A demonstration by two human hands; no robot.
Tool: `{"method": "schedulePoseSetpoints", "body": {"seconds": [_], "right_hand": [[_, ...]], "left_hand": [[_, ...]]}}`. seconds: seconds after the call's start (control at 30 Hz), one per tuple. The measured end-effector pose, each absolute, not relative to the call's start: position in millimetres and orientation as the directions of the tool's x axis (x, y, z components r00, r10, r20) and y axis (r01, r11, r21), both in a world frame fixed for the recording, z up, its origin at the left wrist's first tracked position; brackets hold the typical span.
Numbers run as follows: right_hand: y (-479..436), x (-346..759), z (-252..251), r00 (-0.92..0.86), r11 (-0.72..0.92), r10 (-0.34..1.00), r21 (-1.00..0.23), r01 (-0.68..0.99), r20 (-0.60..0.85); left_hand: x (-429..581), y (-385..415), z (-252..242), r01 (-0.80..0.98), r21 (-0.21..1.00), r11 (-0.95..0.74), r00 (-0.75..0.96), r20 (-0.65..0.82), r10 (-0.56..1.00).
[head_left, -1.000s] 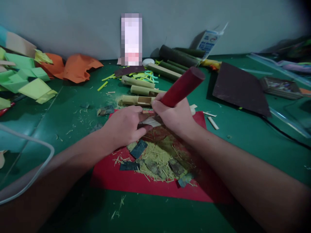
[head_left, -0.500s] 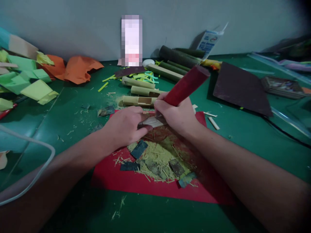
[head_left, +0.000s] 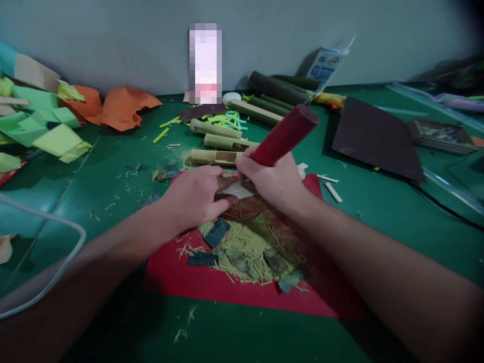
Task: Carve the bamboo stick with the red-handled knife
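My right hand (head_left: 274, 179) grips a tool by its thick red handle (head_left: 285, 135), which slants up and to the right; the tool's working end is hidden between my hands. My left hand (head_left: 192, 196) pinches a small pale bamboo piece (head_left: 236, 190) against the red sheet (head_left: 181, 275), right under the tool. Just in front of my hands, yellow-green bamboo shavings (head_left: 247, 252) and several dark bark chips (head_left: 215, 233) lie heaped on the red sheet.
Cut bamboo tubes (head_left: 215, 157), pale and dark green, lie behind my hands. Sandpaper (head_left: 372, 138) sits at the right. Green and orange paper scraps (head_left: 45, 126) pile at the left. A clear plastic rim (head_left: 49, 262) is at near left. A black cable (head_left: 438, 204) runs at right.
The red handle swung slightly right and back again; my right hand shifted a little with it. My left hand stayed on the bamboo piece.
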State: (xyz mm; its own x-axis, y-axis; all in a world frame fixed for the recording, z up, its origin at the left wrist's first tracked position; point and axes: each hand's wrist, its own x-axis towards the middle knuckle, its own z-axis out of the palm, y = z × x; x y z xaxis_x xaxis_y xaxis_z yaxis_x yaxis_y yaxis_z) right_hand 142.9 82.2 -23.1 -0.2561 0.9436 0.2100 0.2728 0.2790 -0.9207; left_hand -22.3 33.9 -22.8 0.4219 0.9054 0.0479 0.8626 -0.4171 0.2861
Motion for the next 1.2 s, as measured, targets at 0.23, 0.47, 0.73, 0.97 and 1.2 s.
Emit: {"method": "schedulePoseSetpoints", "body": {"seconds": [0.23,0.47,0.73,0.97,1.2], "right_hand": [[81.6,144.7,-20.6,-0.265,0.273,0.942,-0.929,0.252,0.205],[83.9,143.4,-24.9,-0.260,0.297,0.938,-0.915,0.272,0.227],[82.6,144.0,-22.5,-0.327,0.288,0.924,-0.926,0.245,0.200],[82.6,145.3,-23.8,-0.242,0.300,0.941,-0.918,0.261,0.239],[84.9,142.0,-26.8,-0.270,0.321,0.930,-0.911,0.259,0.250]], "left_hand": [[-24.4,34.7,-23.3,0.845,0.295,-0.446,0.446,0.071,0.892],[-24.0,34.9,-21.9,0.855,0.290,-0.431,0.437,0.045,0.898],[-24.1,33.8,-21.9,0.836,0.346,-0.426,0.426,0.081,0.901],[-24.7,35.5,-22.0,0.853,0.286,-0.438,0.442,0.052,0.895],[-23.5,34.3,-21.4,0.863,0.289,-0.415,0.422,0.040,0.906]]}}
